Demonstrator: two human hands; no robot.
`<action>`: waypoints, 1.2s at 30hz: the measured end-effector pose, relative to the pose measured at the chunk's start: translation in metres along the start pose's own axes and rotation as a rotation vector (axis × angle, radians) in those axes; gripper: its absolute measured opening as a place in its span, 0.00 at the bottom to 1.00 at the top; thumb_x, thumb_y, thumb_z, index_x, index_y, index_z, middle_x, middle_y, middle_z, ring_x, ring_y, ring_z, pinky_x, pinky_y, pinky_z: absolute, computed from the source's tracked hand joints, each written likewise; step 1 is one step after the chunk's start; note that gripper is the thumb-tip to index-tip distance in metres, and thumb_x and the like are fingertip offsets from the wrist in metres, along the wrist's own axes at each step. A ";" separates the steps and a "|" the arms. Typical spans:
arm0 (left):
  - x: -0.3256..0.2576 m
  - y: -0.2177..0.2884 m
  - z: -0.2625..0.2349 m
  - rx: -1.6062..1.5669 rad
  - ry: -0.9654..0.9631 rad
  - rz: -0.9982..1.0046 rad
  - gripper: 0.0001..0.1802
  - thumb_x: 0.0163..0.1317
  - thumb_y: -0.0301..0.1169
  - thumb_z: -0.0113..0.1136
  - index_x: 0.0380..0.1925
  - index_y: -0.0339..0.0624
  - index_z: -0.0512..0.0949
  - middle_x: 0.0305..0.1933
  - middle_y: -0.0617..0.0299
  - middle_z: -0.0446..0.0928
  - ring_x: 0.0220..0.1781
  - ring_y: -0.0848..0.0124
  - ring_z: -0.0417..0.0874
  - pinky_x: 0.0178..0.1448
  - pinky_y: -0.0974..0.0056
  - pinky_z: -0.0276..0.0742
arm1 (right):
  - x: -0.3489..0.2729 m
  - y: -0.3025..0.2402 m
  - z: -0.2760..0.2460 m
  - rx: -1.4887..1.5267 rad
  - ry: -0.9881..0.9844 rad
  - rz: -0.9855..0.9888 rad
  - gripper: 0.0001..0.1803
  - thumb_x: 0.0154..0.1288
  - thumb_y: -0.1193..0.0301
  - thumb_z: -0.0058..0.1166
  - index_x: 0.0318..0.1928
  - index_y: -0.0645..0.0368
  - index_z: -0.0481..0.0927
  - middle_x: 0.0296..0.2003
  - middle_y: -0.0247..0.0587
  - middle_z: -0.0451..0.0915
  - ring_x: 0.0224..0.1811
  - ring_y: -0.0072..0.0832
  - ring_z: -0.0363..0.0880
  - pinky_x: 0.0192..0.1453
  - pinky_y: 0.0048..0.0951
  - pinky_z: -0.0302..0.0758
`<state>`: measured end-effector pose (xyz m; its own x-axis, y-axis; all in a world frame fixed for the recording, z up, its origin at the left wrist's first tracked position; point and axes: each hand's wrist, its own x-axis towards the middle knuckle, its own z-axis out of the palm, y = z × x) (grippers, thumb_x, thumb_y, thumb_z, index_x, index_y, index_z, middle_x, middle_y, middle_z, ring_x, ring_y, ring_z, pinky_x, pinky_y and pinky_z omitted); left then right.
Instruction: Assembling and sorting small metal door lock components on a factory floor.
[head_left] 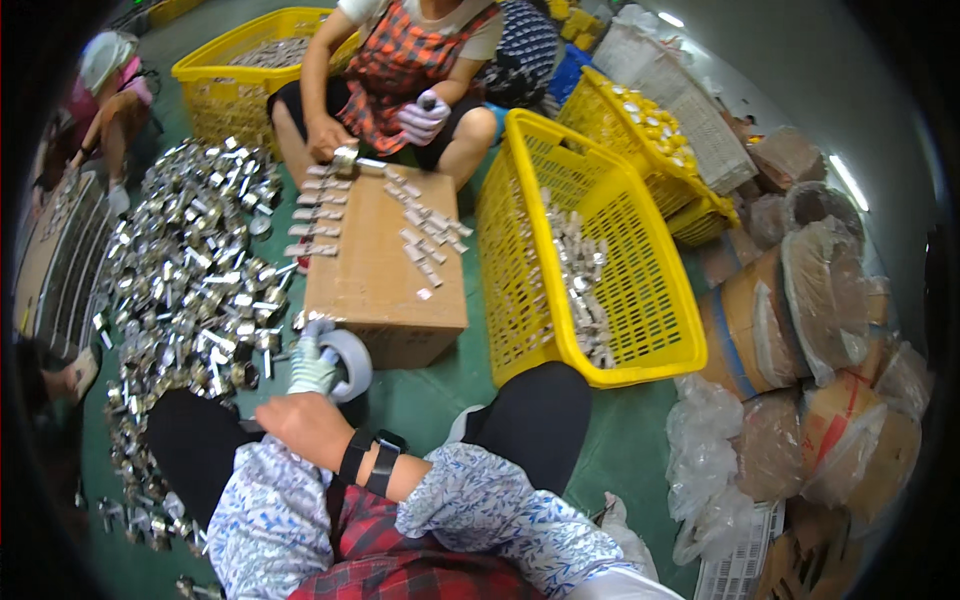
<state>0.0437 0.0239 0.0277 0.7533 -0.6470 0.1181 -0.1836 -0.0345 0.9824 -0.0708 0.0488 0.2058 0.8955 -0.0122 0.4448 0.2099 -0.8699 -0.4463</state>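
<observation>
your two hands meet just in front of the near left corner of the cardboard box point(385, 270), low over the green floor point(440, 395). the gloved hand point(310, 368) is closed around a roll of tape point(348, 362), a pale ring with a dark core that lies just right of the glove and touches the box's near face. which of your hands wears the glove is hard to tell, since the forearms cross near your lap. the bare hand point(305, 425) sits just nearer you than the roll, knuckles up and fingers curled under; i cannot tell whether it pinches anything. a black wristband and watch point(372, 460) are on that arm.

the roll's open face looks toward you and slightly right, so its axis points from the box back at your knees. the gloved hand is the nearer one, already on it.

left of the box spreads the heap of metal fittings point(195, 290). on top of the box lie rows of small metal pieces point(425, 235), nearer the person in the plaid apron, whose hands point(375, 140) work at the far edge. right of the box stands the yellow basket point(590, 250).

the roll's lower part is hidden behind glove and knee, and any loose end of tape is too small to make out.
</observation>
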 end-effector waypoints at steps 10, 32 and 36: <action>0.014 -0.049 -0.028 -0.394 -0.051 0.077 0.28 0.65 0.27 0.66 0.65 0.40 0.72 0.56 0.61 0.79 0.56 0.70 0.80 0.61 0.65 0.79 | -0.009 -0.022 -0.005 0.261 0.085 0.131 0.04 0.67 0.72 0.56 0.40 0.58 0.78 0.36 0.45 0.80 0.38 0.45 0.83 0.41 0.42 0.79; 0.011 -0.023 0.008 -0.499 0.002 -0.043 0.26 0.62 0.28 0.70 0.59 0.40 0.73 0.56 0.58 0.80 0.59 0.68 0.79 0.65 0.64 0.76 | -0.051 0.034 0.018 -0.028 0.056 0.447 0.11 0.67 0.74 0.61 0.49 0.56 0.78 0.47 0.46 0.81 0.36 0.51 0.85 0.39 0.49 0.81; 0.011 -0.022 0.006 -0.535 0.003 -0.061 0.26 0.62 0.29 0.70 0.59 0.39 0.73 0.57 0.57 0.80 0.60 0.67 0.79 0.66 0.63 0.75 | -0.053 0.043 0.018 0.096 0.057 0.471 0.08 0.69 0.73 0.60 0.46 0.58 0.77 0.43 0.48 0.81 0.39 0.55 0.83 0.41 0.50 0.79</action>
<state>0.0526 0.0132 0.0065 0.7545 -0.6537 0.0582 0.2073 0.3215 0.9239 -0.1023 0.0213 0.1493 0.8795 -0.4230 0.2181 -0.1754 -0.7140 -0.6779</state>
